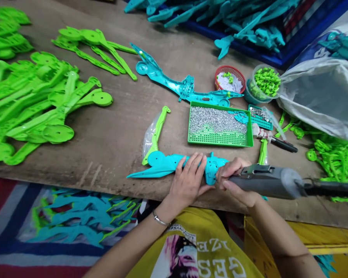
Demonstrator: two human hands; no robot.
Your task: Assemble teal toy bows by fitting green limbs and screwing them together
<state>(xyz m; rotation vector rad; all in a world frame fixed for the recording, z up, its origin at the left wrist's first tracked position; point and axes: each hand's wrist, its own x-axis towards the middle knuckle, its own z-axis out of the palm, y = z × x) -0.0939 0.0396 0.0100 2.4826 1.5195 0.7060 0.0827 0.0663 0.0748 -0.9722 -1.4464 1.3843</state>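
A long blue plastic part [159, 165] lies along the front edge of the table. Pressed on it from above is my left hand [188, 177], its fingers wrapped over the part's middle. My right hand [234, 179] grips the front end of a dark power screwdriver [261, 181] at the part's right half, and the tool's tip is hidden by the fingers. A green arm piece [158, 131] with clear film touches the blue part at the left. Behind the hands sits a green tray [220, 143] of small metal screws.
Green parts [46, 100] are heaped at the left. Another blue part [168, 82] lies behind the tray. A red basket [240, 73], a tub of green pieces [266, 82], a black-handled tool [284, 144] and a white sack [319, 100] stand at the right. A blue crate [281, 60] is at the back.
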